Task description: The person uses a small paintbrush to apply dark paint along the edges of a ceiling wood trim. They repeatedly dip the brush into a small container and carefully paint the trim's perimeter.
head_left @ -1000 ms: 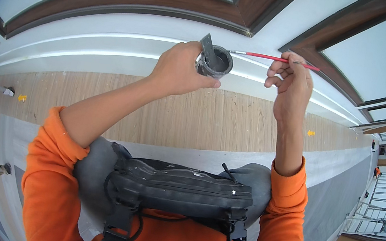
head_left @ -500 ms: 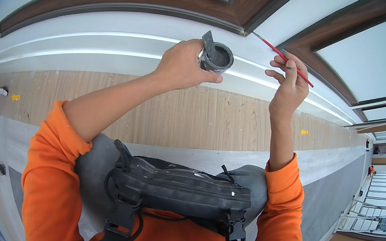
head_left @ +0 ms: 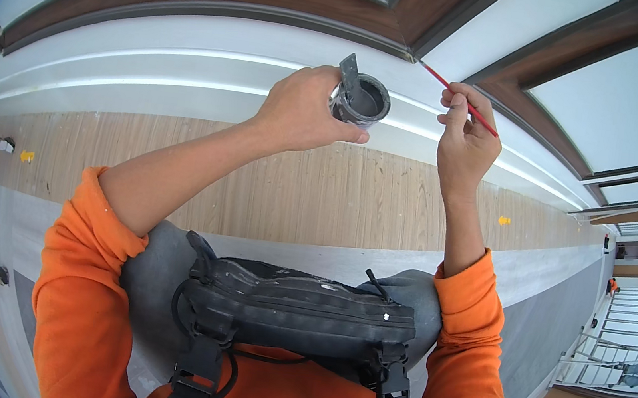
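Since earlier: one red-handled brush (head_left: 461, 97) swung up off one grey paint cup (head_left: 363, 100). Left hand (head_left: 302, 112) wrapped around cup; right hand (head_left: 464, 134) pinching brush.

Really bright daylight here, soft and even, no hard shadows anywhere. The white panels up top are close to blown out, and the white moulding (head_left: 191, 69) carries a thin glare streak along its length. Far right edge, the opening by the stairs (head_left: 629, 320) is fully washed out. The left hand (head_left: 302, 112) and right hand (head_left: 464, 138) are evenly lit and pretty sharp, only a faint shade on the forearm undersides. The black pouch (head_left: 295, 317) sits darker, detail a bit muddy. Fisheye bends every straight line into an arc, heavy black vignette at the corners, and things go soft toward the rim.
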Tool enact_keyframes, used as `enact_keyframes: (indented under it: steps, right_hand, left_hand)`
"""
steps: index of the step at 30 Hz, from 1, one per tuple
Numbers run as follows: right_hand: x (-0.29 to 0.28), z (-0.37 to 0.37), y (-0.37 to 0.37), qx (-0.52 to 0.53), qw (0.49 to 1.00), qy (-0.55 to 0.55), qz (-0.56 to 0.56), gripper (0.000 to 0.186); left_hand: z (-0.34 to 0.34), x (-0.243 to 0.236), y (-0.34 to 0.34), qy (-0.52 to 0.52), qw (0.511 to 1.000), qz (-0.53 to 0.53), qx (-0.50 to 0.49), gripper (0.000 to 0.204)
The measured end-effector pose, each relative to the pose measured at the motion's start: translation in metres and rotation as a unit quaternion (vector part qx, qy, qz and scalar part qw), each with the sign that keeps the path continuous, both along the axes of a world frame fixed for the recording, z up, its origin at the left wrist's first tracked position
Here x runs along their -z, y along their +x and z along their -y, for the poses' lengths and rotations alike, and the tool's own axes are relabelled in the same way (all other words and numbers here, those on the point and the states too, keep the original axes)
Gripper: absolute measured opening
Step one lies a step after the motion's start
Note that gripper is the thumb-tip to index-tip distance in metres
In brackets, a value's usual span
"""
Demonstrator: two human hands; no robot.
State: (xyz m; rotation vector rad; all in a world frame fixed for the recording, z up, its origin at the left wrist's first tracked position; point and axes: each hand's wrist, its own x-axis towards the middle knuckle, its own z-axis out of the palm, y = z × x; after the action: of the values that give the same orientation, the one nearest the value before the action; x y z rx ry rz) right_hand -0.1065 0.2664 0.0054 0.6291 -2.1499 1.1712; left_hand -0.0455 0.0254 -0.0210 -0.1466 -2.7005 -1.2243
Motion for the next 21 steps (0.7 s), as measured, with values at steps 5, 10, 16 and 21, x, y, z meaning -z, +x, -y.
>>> enact_keyframes:
  steps: [5,10,16,21]
  right_hand:
    - [-0.004,0.004,0.002,0.012,0.998,0.042,-0.049,0.012]
    - [-0.008,0.007,0.003,0.0,0.99,0.095,-0.108,0.013]
    - [-0.005,0.009,0.001,-0.021,0.985,0.102,-0.137,0.014]
    - [-0.007,0.013,0.002,-0.009,0.981,0.129,-0.142,0.013]
  left_hand:
    - [0.002,-0.012,0.003,-0.016,0.999,0.036,0.022,0.072]
    - [0.004,-0.012,0.004,-0.016,0.999,0.041,0.021,0.074]
    - [0.004,-0.012,0.004,-0.016,0.999,0.042,0.025,0.076]
    - [0.005,-0.011,0.005,-0.022,0.998,0.046,0.025,0.076]
